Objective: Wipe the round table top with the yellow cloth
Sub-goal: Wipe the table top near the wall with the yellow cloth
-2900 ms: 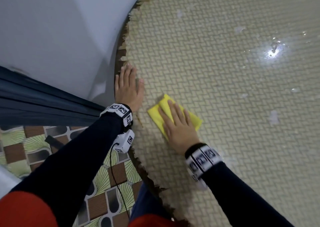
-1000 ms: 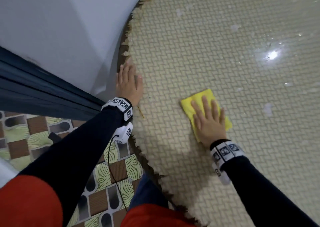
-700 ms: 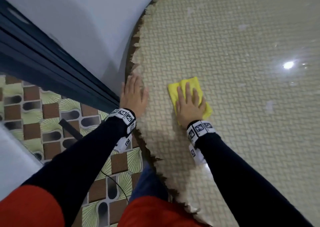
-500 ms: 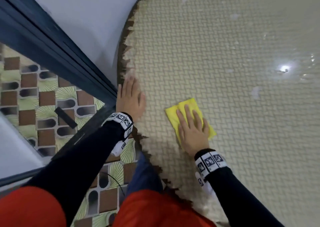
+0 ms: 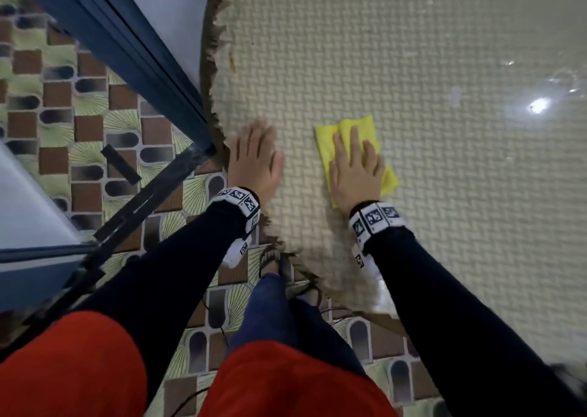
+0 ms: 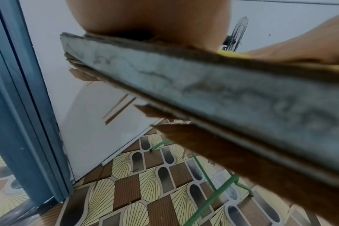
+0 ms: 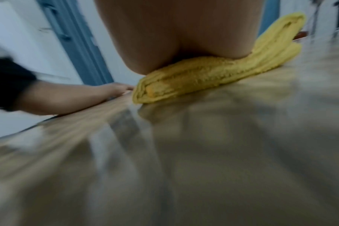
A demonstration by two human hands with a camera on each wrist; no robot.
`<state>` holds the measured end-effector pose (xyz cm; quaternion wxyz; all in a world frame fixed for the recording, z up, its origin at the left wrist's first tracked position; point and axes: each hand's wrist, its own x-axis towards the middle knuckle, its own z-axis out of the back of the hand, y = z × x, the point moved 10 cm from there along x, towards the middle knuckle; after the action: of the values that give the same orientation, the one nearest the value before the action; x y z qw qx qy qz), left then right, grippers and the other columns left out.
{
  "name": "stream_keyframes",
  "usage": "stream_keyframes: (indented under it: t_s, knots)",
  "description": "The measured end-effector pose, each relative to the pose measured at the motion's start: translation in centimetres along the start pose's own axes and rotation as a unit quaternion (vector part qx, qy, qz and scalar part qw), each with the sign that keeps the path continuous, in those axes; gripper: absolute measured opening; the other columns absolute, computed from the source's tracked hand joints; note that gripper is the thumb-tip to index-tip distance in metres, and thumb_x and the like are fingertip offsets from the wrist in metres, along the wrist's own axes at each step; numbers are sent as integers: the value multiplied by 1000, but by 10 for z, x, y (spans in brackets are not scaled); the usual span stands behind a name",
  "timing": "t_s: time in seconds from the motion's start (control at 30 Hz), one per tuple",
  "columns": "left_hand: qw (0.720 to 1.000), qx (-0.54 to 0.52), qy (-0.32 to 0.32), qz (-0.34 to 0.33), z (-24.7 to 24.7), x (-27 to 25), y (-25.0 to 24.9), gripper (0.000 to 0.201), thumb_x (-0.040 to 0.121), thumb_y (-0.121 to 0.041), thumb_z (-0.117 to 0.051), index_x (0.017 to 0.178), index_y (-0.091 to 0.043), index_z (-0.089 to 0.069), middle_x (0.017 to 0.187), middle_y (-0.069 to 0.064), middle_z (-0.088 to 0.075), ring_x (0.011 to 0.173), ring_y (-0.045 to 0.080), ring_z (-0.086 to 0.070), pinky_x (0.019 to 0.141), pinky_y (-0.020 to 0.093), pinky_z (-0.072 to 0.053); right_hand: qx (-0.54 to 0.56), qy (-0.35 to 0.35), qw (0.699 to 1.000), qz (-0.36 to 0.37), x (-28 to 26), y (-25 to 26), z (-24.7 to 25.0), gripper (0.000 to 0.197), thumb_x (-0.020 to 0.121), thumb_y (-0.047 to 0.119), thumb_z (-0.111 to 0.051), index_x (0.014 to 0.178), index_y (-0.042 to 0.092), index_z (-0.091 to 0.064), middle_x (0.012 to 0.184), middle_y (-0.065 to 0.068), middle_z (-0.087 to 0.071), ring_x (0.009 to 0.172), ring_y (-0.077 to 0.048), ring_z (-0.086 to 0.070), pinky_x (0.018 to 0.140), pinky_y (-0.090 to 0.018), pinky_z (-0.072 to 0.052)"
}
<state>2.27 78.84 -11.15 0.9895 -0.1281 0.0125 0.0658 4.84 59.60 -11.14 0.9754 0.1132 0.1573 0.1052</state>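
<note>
The round table top (image 5: 428, 194) has a beige woven-pattern cover with a frayed brown rim. A folded yellow cloth (image 5: 368, 130) lies on it near the left rim. My right hand (image 5: 354, 165) presses flat on the cloth with straight fingers. In the right wrist view the cloth (image 7: 203, 75) is squashed under the palm (image 7: 174, 30). My left hand (image 5: 254, 159) rests flat on the table just inside the torn rim, apart from the cloth. The left wrist view looks along the table's thick grey edge (image 6: 203, 85) with the palm (image 6: 145, 16) on top.
A white wall and a blue door frame (image 5: 133, 54) stand close to the table's left side. Patterned brown and green floor tiles (image 5: 63, 114) lie below. My legs, in red and blue, are at the table's near edge. A light glare (image 5: 538, 105) shines on the cover.
The right hand has swept the cloth right, then back left toward the left hand, and a little away from me. The left hand stays planted at the rim. The head view has shifted.
</note>
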Motion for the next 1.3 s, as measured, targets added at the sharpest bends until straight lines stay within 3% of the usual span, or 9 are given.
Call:
stream_keyframes:
  t_s: [0.17,0.3,0.43,0.6,0.7,0.77,0.83,1.1,1.3]
  knots:
    - [1000,11,-25,-3,3,2,-1,55,97,-37,-31,143,-9,-42,153,13,-35,143,31,-29,116,50,-16,-24,-12,997,75,-94,-4,-22,53,97,36,-31,150,31,-28,159,2,-19,140,-30,-29,111,-51,-22]
    - [1000,1,-16,6,1,2,1,58,98,-38,-30,151,-13,-27,157,12,-27,146,31,-19,118,49,-6,3,-35,997,-74,-98,-88,2,54,97,40,-25,151,34,-24,160,1,-17,141,-32,-24,111,-49,-19]
    - [1000,-11,0,9,-2,3,3,61,97,-42,-27,152,-14,-23,159,11,-23,147,31,-16,118,49,-1,58,-21,978,-200,-37,-113,16,54,101,44,-21,152,40,-5,161,3,9,147,-30,3,117,-50,0]
    - [1000,-14,12,7,-5,3,2,64,96,-46,-22,152,-16,-25,160,10,-20,147,33,-14,117,46,4,6,8,999,-53,-26,-32,-3,52,102,48,-20,151,41,-6,161,5,8,147,-30,2,116,-47,2]
    - [1000,-10,15,15,-4,4,3,62,97,-47,-24,153,-18,-22,161,9,-16,148,31,-9,117,44,8,-11,-11,999,43,-74,-3,-17,50,101,41,-29,150,38,-22,161,4,-11,143,-30,-17,112,-49,-19]
    - [999,-12,44,28,-7,6,5,60,101,-46,-26,154,-21,-14,163,6,-5,149,27,2,117,43,10,-8,-40,998,48,-103,-9,-16,49,97,36,-36,146,33,-37,156,2,-29,132,-29,-34,101,-47,-36]
    - [997,-23,65,36,-6,6,5,61,101,-46,-27,155,-23,-9,163,3,3,149,24,8,118,42,10,8,-38,999,0,-119,-31,-16,49,94,35,-36,143,31,-42,153,2,-35,126,-30,-40,97,-46,-39]
    - [998,-42,35,-9,28,11,-29,61,100,-44,-24,152,-12,-23,162,8,-6,150,25,0,121,43,0,38,-73,982,-171,-117,-114,9,49,101,34,-32,150,31,-29,159,-2,-19,138,-37,-26,110,-50,-23]
    - [996,-80,38,-4,36,37,-84,57,102,-41,-30,151,-12,-25,163,6,-1,150,23,3,121,42,-2,58,-86,971,-214,-104,-169,26,52,100,42,-21,151,30,-25,160,-5,-13,145,-35,-13,117,-49,-7]
